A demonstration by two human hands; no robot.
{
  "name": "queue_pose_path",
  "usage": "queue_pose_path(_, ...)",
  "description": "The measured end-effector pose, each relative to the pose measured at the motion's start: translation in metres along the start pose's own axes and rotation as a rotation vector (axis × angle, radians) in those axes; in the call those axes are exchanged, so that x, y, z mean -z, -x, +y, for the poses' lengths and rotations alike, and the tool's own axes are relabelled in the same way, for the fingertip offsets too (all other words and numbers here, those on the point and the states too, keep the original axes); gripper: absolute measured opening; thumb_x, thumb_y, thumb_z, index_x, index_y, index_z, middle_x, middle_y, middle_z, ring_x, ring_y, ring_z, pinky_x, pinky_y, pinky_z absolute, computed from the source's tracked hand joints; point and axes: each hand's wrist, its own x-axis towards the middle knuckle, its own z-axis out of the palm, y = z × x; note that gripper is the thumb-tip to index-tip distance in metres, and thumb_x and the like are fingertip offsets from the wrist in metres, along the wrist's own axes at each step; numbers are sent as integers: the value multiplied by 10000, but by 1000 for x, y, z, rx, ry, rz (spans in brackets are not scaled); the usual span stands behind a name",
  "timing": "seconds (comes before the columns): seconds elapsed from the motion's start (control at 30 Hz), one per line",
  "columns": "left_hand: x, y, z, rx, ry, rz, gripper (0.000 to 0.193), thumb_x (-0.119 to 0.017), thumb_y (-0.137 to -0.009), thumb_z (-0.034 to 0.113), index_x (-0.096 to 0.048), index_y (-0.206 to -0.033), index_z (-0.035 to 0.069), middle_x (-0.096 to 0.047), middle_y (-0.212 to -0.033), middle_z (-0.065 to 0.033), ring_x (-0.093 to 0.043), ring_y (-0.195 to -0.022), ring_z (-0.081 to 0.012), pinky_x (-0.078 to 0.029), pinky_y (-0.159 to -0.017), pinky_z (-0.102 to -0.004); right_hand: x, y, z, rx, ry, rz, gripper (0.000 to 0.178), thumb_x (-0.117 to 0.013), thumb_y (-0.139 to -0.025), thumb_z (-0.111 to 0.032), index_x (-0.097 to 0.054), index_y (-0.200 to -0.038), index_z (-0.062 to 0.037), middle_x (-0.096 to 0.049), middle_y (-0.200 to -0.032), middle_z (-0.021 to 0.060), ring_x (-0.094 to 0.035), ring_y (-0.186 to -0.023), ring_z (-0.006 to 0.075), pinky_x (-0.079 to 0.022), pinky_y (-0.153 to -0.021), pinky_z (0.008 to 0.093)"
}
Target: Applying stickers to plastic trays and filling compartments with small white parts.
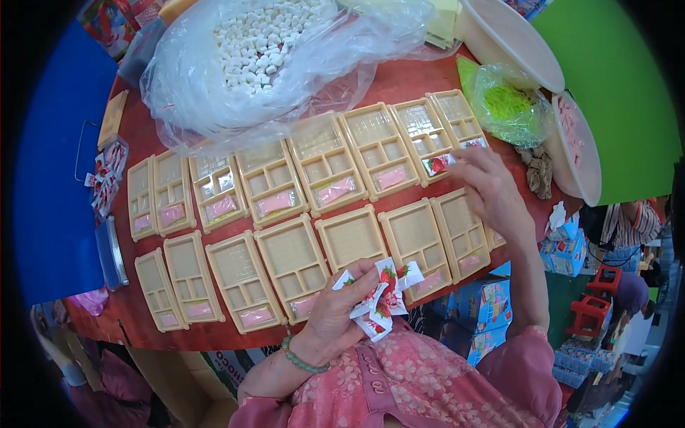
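My left hand is closed around a bunch of small white sachets printed with red strawberries, fanned out near my chest. Over the right end of the far row, my right hand has its fingers bent together at the edge of a single strawberry sachet. That sachet lies in the front compartment of a beige divided tray. Another sachet shows in the far-right tray. Most other trays, in two rows, hold a flat pink packet in the front compartment.
Behind the trays spreads a large clear bag of white marshmallow-like pieces. At the right are a bag of bright green strands, a basin with pink pieces and a brown cloth. More sachets sit in a container at the left.
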Motion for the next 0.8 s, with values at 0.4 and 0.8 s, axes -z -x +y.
queue_pose_path(0.4, 4, 9, -3, -31, 62, -62, 203, -563, -941, 169, -552, -1057, 3, -644, -934, -83, -647, -827, -151, -550, -754, -305, 8, 17, -98, -571, -1486, -465, 174, -660, -842, -7, -623, -1012, 7, -655, -868, 41, -623, -823, 92, -502, -738, 231)
queue_pose_path(0.8, 9, 21, 5, -135, 130, -95, 207, -546, -941, 143, -523, -1097, 11, -611, -1051, -128, -618, -950, -204, -522, -841, -346, 10, 9, -105, -603, -1468, -590, 313, -664, -838, 18, -601, -1144, 40, -615, -892, 17, -580, -841, 59, -474, -739, 184)
